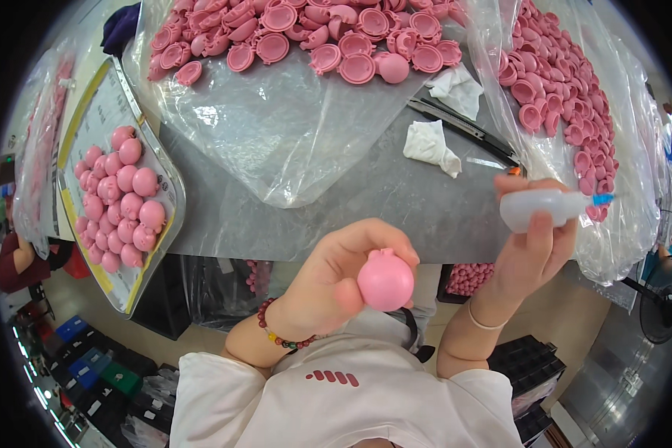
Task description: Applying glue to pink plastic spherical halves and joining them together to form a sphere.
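Note:
Close to my body, my left hand [336, 276] is closed around a round pink plastic ball [386, 281] with small bumps on its top. To the right, my right hand [536, 243] grips a translucent white squeeze bottle [539, 209]; its blue tip points right. The bottle lies nearly level and apart from the ball. At the left, a tray [173, 190] with a yellow-edged lining bears a heap of similar pink balls [119, 196]. Pink half shells [276, 33] are piled on clear plastic at the far side of the table.
Another heap of pink shells [560, 97] lies in a plastic bag at the right. Between the heaps are a black-handled cutter [467, 128] and crumpled white tissues [431, 148] on the grey table [261, 231]. Black crates [526, 366] stand below at the right.

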A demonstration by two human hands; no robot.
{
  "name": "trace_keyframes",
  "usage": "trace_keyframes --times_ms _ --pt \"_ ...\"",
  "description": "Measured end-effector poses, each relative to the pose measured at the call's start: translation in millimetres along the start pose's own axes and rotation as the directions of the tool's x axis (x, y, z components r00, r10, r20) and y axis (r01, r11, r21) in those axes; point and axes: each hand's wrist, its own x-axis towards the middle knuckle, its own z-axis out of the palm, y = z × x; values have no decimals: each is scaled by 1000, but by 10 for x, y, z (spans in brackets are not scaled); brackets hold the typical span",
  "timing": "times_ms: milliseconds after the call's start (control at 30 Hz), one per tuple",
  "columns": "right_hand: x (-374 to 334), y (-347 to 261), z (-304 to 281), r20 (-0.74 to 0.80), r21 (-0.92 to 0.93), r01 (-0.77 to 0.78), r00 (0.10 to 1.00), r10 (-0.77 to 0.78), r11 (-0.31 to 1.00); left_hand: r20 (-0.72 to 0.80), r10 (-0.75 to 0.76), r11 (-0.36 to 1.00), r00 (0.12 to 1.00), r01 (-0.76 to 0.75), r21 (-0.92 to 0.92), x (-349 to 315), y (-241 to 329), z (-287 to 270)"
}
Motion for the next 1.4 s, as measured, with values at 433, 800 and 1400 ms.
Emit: trace_keyframes --times_ms 433,800,1400 --pt "-189 38 -22 242 85 -181 958 156 980 -76 42 980 996 -26 199 1 112 127" --pt "-193 54 -44 243 117 -169 960 137 979 253 382 536 889 -436 723 -39 177 -14" --pt "-206 29 -28 228 109 -189 960 161 976 -18 -1 982 1000 -3 -188 -52 150 -24"
